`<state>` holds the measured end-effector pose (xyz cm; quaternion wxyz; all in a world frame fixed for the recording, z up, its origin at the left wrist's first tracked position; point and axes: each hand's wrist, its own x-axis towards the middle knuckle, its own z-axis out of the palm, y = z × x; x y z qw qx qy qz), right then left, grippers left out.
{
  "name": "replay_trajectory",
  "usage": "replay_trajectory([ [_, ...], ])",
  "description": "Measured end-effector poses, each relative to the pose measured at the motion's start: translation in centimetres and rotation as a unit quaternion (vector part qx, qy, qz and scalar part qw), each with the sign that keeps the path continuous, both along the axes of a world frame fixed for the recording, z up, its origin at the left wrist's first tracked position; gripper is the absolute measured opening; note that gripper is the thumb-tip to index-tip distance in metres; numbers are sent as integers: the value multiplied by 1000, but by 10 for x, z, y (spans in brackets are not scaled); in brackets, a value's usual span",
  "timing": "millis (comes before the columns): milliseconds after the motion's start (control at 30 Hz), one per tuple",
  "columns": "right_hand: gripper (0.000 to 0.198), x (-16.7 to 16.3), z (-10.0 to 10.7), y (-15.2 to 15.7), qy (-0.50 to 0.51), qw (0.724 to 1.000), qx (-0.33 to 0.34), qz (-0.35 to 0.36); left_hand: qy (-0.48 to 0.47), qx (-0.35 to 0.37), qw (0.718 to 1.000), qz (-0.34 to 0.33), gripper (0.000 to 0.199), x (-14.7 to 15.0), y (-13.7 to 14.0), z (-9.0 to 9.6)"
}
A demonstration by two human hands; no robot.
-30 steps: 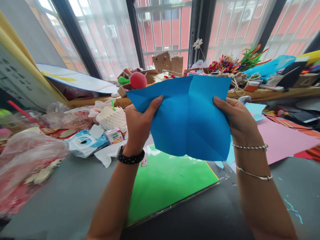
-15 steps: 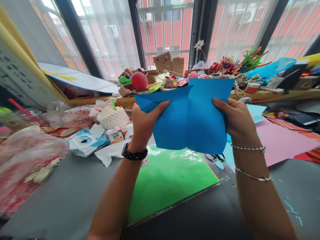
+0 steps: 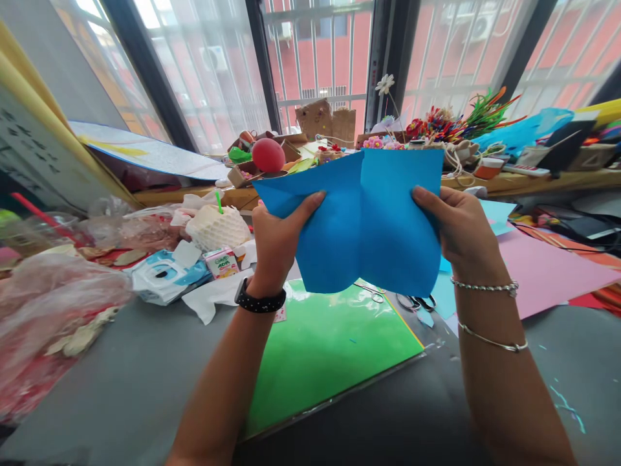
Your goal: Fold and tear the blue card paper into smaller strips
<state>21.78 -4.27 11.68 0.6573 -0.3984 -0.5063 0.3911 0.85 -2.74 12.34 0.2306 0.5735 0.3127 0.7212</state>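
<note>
A sheet of blue paper (image 3: 359,226), creased down its middle, is held up in front of me. My left hand (image 3: 281,226) pinches its left side, thumb on the near face and the other fingers behind. At the right side my right hand (image 3: 456,220) grips it the same way. The two halves bend at the crease, and the lower edge curves. Below the paper a green sheet (image 3: 330,356) lies on the grey table (image 3: 160,375). Scissors (image 3: 416,302) with dark handles rest beyond it, partly covered by the blue paper.
On the left are a wipes pack (image 3: 167,275), a small carton (image 3: 221,263) and plastic bags (image 3: 63,298). Pink paper (image 3: 553,272) lies on the right. Along the back, a shelf (image 3: 189,195) carries a red ball (image 3: 268,155), cardboard and colourful craft stems.
The blue paper has opened out slightly at its crease, its left half turning more toward me. Both hands keep their grip and have barely moved.
</note>
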Motion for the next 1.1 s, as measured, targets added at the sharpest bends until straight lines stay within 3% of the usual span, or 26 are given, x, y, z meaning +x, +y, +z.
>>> replay_trajectory([
  [233,18,1,5,-9,-26,1000,8,5,-12,-17,1000,-2,25,-1,-1,1],
  [500,10,-1,8,-18,-78,993,36,-79,-18,-20,1000,2,24,-4,-1,2],
  [733,12,-1,8,-15,-2,1000,-20,-8,-24,29,999,34,21,0,-8,4],
  [933,6,-1,7,-10,-10,999,-50,16,-27,27,998,43,23,2,-9,4],
  [1100,7,2,4,-5,-29,999,-36,13,-14,27,999,38,21,0,-6,3],
])
